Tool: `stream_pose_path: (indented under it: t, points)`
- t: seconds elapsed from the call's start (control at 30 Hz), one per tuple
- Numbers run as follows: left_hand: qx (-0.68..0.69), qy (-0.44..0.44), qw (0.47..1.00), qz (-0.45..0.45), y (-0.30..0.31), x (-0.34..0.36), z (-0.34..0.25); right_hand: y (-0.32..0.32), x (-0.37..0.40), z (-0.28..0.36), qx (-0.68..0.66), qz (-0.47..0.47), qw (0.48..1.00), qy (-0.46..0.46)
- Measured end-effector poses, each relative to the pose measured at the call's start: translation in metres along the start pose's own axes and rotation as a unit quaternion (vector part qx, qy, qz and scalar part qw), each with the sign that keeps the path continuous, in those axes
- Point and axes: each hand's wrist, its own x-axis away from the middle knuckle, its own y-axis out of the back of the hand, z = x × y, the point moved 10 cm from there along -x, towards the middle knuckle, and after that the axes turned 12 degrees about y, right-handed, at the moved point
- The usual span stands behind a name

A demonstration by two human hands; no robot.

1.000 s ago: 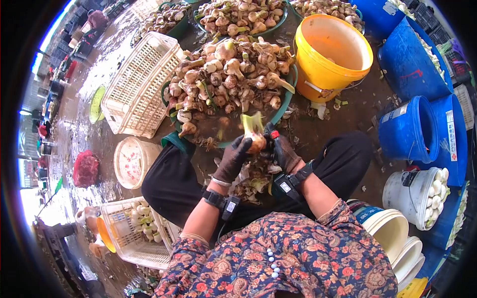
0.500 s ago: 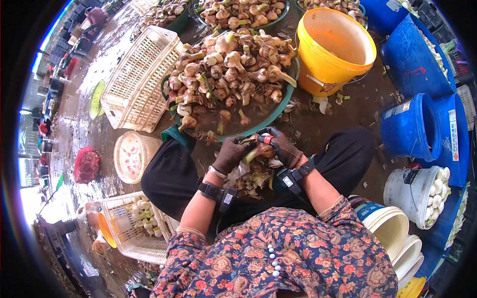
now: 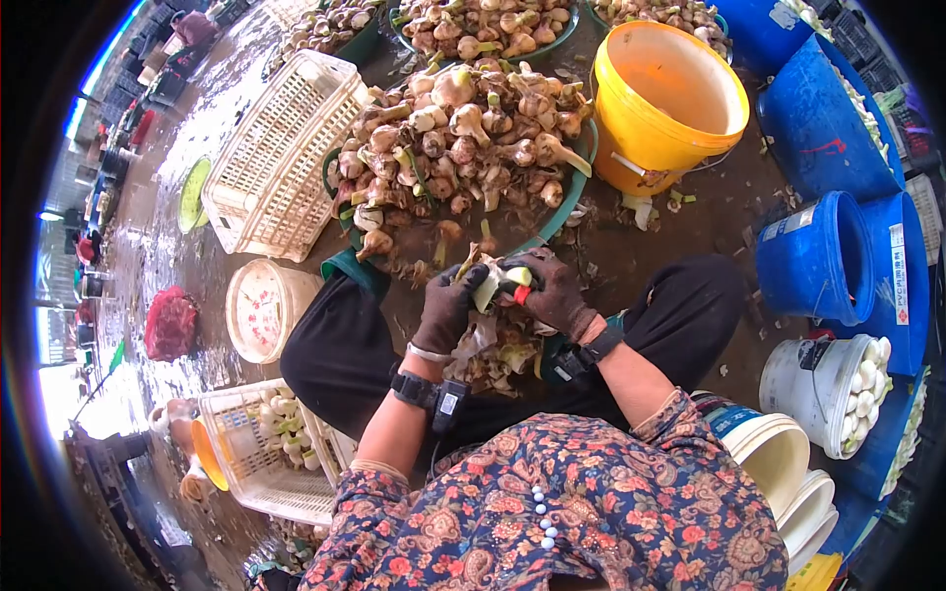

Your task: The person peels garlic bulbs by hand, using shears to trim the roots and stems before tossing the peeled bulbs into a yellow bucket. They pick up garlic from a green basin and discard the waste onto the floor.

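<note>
Both my hands wear dark brown gloves and are close together above my lap. My right hand (image 3: 558, 295), with red tape round a finger, is closed on a garlic bulb (image 3: 517, 277) whose pale green-white part shows. My left hand (image 3: 445, 310) is closed on the garlic's outer skin (image 3: 484, 293), a whitish-green flap beside the bulb. The fingers hide much of the bulb. Below them lies a heap of peeled-off skins and leaves (image 3: 503, 355). Just ahead, a green tub (image 3: 567, 212) holds a pile of unpeeled garlic (image 3: 463, 138) with dirty stems.
A yellow bucket (image 3: 645, 148) stands ahead to the right. Blue buckets (image 3: 803, 256) and a white bucket of peeled garlic (image 3: 803, 389) line the right. Left are a white crate (image 3: 276, 148), a lidded pail (image 3: 258, 310) and another crate holding garlic (image 3: 236, 473).
My hands have turned and drawn slightly apart. My left hand has moved a little down and left with the skin, and more pale green-white garlic now shows between them.
</note>
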Motion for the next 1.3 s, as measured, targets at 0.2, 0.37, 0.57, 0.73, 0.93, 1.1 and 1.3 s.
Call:
stream_pose_path:
  t: [0.2, 0.37, 0.57, 0.73, 0.93, 1.1, 1.3]
  points:
    - [-0.212, -0.207, 0.955, -0.027, -0.007, 0.056, -0.037, 0.0, 0.053, -0.122, -0.384, -0.283, 0.833, -0.28]
    - [-0.674, -0.078, 0.731, 0.071, -0.025, 0.036, 0.039, 0.02, 0.045, -0.11, -0.321, -0.29, 0.838, -0.333]
    - [-0.355, -0.124, 0.926, -0.025, -0.033, -0.008, -0.009, -0.009, 0.035, -0.079, -0.205, -0.114, 0.913, -0.333]
    - [-0.427, -0.168, 0.884, -0.09, -0.027, 0.002, -0.007, -0.023, 0.037, -0.088, -0.2, -0.062, 0.941, -0.267]
    - [-0.389, -0.21, 0.891, -0.099, -0.018, 0.006, -0.009, -0.026, 0.028, -0.06, -0.235, 0.01, 0.934, -0.27]
    - [-0.045, -0.078, 0.996, 0.005, -0.003, -0.01, 0.02, -0.022, 0.025, -0.049, -0.228, 0.003, 0.946, -0.229]
    - [0.09, -0.086, 0.978, 0.17, -0.013, 0.009, 0.019, -0.035, 0.026, -0.052, -0.32, -0.019, 0.913, -0.253]
